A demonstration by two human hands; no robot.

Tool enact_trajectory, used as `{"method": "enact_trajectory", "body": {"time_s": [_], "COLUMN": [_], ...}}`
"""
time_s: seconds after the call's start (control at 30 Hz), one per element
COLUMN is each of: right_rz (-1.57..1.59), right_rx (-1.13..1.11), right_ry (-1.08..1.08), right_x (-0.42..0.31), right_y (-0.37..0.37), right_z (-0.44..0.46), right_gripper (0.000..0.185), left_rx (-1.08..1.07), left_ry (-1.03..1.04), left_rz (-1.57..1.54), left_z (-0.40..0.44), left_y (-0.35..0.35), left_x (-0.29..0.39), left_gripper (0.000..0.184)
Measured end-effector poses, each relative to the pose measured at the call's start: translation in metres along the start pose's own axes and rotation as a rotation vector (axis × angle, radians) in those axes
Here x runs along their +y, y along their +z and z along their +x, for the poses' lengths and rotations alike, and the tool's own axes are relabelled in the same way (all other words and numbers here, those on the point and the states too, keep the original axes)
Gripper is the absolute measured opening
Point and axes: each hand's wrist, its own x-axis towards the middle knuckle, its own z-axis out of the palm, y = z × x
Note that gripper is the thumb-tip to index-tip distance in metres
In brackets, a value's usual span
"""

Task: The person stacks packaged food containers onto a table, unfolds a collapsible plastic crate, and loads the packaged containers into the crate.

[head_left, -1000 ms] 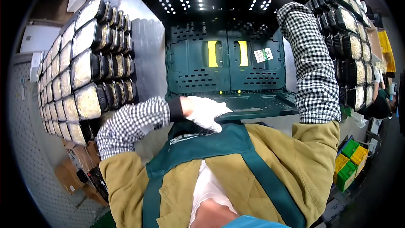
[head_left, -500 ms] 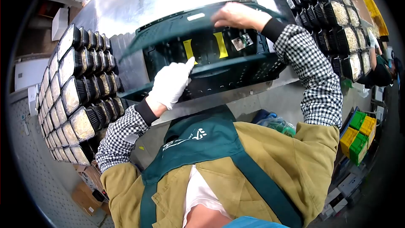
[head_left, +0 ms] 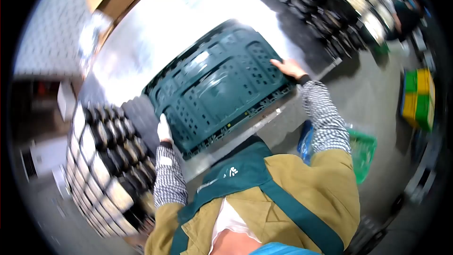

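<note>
A dark green plastic crate (head_left: 217, 87), folded flat with its perforated panels facing up, lies tilted on the shiny metal table (head_left: 141, 42). My left hand (head_left: 164, 128), in a white glove, is at the crate's lower left edge, its fingers along the side. At the right end my right hand (head_left: 289, 68), bare, grips the crate's edge with its fingers on top. The view is somewhat blurred by motion.
Stacked black trays with pale food (head_left: 108, 160) stand at the left, and more trays (head_left: 354, 0) at the upper right. A co-worker (head_left: 406, 16) is beyond them. Green and yellow crates (head_left: 418, 99) and a green basket (head_left: 362, 153) are at the right.
The crate's raised panels have folded down flat. My left hand has moved to its left side and my right hand to its right end. The view has turned, so the crate appears slanted.
</note>
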Motion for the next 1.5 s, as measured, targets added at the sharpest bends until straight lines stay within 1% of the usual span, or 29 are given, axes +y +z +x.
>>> {"method": "enact_trajectory", "body": {"time_s": [0.03,0.07,0.1,0.13,0.17,0.2,0.23,0.27,0.3,0.37,0.43,0.5,0.57,0.63,0.77,0.8,0.83,0.97,1.03,1.1,1.13,1.17,1.23,1.27,1.3,1.33,1.37,1.43,1.5], "right_rz": [0.019,0.099,0.243,0.392,0.396,0.362,0.329,0.360,0.383,0.512,0.726,0.845,0.928,1.074,1.063,1.221,1.113,1.307,1.378,1.357,1.263,1.212,1.250,1.396,1.517,1.525,1.533,1.601,1.557], "right_rx": [0.123,0.187,0.095,0.326,0.338,0.322,0.275,0.308,0.356,0.523,0.616,0.738,0.920,0.766,1.159,1.092,1.212,1.207,1.409,1.378,1.564,1.730,1.785,1.745,1.699,1.694,1.579,1.543,1.580], "right_ry": [-0.007,0.055,0.165,0.248,0.137,0.174,0.208,0.264,0.307,0.324,0.425,0.476,0.524,0.645,0.857,0.788,0.805,1.169,1.239,1.395,1.386,1.393,1.484,1.501,1.522,1.632,1.781,1.865,2.024], "right_x": [-0.003,-0.010,-0.017,-0.008,-0.016,-0.012,-0.005,0.001,0.010,0.025,0.040,0.057,0.060,0.006,-0.075,-0.109,-0.102,-0.235,-0.319,-0.342,-0.371,-0.397,-0.464,-0.502,-0.481,-0.494,-0.507,-0.550,-0.597], "right_y": [0.006,0.002,-0.012,0.008,-0.004,-0.007,0.003,0.018,0.029,0.082,0.129,0.187,0.244,0.247,0.329,0.323,0.311,0.323,0.314,0.325,0.334,0.342,0.337,0.329,0.320,0.323,0.332,0.305,0.275], "right_z": [-0.009,-0.021,-0.037,-0.036,-0.068,-0.078,-0.098,-0.127,-0.154,-0.210,-0.272,-0.329,-0.377,-0.425,-0.498,-0.542,-0.513,-0.571,-0.593,-0.574,-0.576,-0.572,-0.585,-0.596,-0.574,-0.554,-0.547,-0.535,-0.511], "right_gripper": [0.073,0.080,0.083,0.084,0.082,0.081,0.081,0.079,0.077,0.080,0.084,0.087,0.089,0.090,0.085,0.082,0.080,0.082,0.084,0.081,0.079,0.081,0.082,0.082,0.082,0.083,0.085,0.086,0.086], "left_rx": [0.005,-0.104,-0.261,-0.373,-0.351,-0.502,-0.458,-0.459,-0.606,-0.563,-0.591,-0.650,-0.727,-0.846,-1.062,-1.119,-1.169,-1.442,-1.570,-1.694,-1.777,-1.887,-1.987,-1.959,-1.944,-1.911,-1.863,-1.915,-1.911], "left_ry": [-0.028,-0.109,-0.004,-0.117,0.008,0.092,0.024,-0.008,0.089,0.165,0.188,0.410,0.493,0.484,0.551,0.571,0.556,0.577,0.600,0.630,0.603,0.351,0.345,0.450,0.438,0.485,0.547,0.728,0.581], "left_rz": [-0.337,-0.474,-0.641,-0.747,-0.623,-0.762,-0.776,-0.768,-0.743,-0.695,-0.660,-0.532,-0.452,-0.397,-0.250,-0.207,-0.221,-0.059,0.023,0.098,0.150,0.261,0.338,0.365,0.391,0.431,0.468,0.365,0.515], "left_z": [-0.014,-0.016,-0.050,-0.027,-0.015,-0.021,-0.019,-0.056,-0.042,-0.031,-0.098,-0.080,-0.104,-0.097,-0.136,-0.149,-0.141,-0.171,-0.193,-0.204,-0.213,-0.220,-0.249,-0.250,-0.247,-0.244,-0.244,-0.239,-0.241], "left_y": [0.005,0.000,-0.003,-0.006,-0.009,-0.013,-0.024,-0.036,-0.049,-0.057,-0.052,-0.051,-0.040,-0.038,-0.042,-0.040,-0.032,-0.031,-0.028,-0.022,-0.027,-0.030,-0.072,-0.081,-0.032,-0.013,-0.008,0.028,0.028], "left_x": [0.012,0.019,0.054,0.038,0.033,0.039,0.042,0.066,0.065,0.080,0.127,0.139,0.169,0.207,0.260,0.271,0.284,0.340,0.371,0.394,0.402,0.414,0.423,0.429,0.429,0.436,0.440,0.439,0.455], "left_gripper": [0.079,0.083,0.083,0.082,0.078,0.075,0.072,0.069,0.069,0.068,0.067,0.065,0.064,0.064,0.063,0.062,0.062,0.061,0.060,0.060,0.060,0.056,0.047,0.050,0.048,0.046,0.044,0.040,0.037]}}
